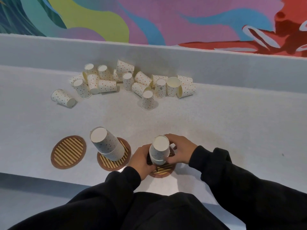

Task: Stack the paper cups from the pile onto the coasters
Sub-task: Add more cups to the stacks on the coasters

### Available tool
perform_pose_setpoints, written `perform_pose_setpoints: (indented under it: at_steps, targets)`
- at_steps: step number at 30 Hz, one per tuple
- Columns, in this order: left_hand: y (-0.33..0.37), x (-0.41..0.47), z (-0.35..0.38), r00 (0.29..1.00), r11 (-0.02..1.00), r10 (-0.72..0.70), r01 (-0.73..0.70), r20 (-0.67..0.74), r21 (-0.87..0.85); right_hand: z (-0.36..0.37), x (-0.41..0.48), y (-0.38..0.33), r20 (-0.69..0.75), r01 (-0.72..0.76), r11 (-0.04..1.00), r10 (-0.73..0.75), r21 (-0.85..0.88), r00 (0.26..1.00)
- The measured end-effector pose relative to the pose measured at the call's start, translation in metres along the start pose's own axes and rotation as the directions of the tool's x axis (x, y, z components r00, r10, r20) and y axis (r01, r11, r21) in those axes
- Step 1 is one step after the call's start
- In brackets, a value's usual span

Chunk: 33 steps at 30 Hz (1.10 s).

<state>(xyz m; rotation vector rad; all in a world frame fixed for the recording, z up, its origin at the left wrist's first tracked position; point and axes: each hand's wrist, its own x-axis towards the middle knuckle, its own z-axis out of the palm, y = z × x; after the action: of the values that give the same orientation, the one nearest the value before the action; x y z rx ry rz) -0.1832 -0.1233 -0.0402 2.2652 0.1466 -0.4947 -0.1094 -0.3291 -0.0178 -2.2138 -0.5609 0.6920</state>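
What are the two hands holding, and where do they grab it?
The small stack of upside-down cups on the right coaster. The left hand and right hand grip its lower sides.

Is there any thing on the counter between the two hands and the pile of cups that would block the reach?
Nothing visible does. Between the left hand, the right hand and the pile of cups lies only bare counter. The tall stack stands aside, to their left.
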Motion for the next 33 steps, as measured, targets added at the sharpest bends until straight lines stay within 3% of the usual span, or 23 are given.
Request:
perform_pose_setpoints:
  at_steps: [3, 7, 10, 15, 20, 23, 29, 33]
  targets:
    - [0.001, 0.002, -0.005, 1.0, 1.0, 0.003, -0.003, -0.001, -0.004, -0.003, 0.001, -0.002, 0.013, 0.012, 1.0, -0.012, -0.026, 1.0]
    - [0.011, 0.009, -0.018, 0.973, 0.99, -0.01, -0.024, -0.23, -0.142, -0.005, 0.002, 0.001, 0.041, 0.007, 1.0, -0.008, 0.003, 0.999]
    - [0.041, 0.022, -0.039, 0.906, 0.961, 0.031, -0.143, -0.422, -0.237, -0.016, 0.002, 0.009, 0.057, -0.037, 0.998, 0.035, 0.044, 0.998]
    - [0.086, 0.06, -0.07, 0.853, 0.918, -0.007, -0.202, -0.522, -0.342, -0.054, 0.009, 0.033, -0.023, -0.166, 0.986, 0.166, 0.013, 0.986]
    - [0.1, 0.111, -0.083, 0.939, 0.996, 0.073, -0.083, -0.335, -0.015, -0.106, 0.059, 0.049, -0.318, -0.308, 0.94, 0.25, -0.148, 0.915]
    - [0.102, 0.128, -0.084, 0.962, 0.973, 0.056, 0.008, -0.266, 0.232, -0.133, 0.099, 0.056, -0.443, -0.357, 0.899, 0.221, -0.252, 0.869]
    - [0.088, 0.138, -0.077, 0.99, 0.897, -0.015, 0.075, -0.139, 0.436, -0.158, 0.158, 0.066, -0.406, -0.436, 0.811, 0.273, -0.39, 0.872]
    - [0.084, 0.137, -0.073, 0.978, 0.857, 0.059, 0.052, -0.198, 0.513, -0.153, 0.167, 0.072, -0.484, -0.512, 0.697, 0.264, -0.502, 0.834]
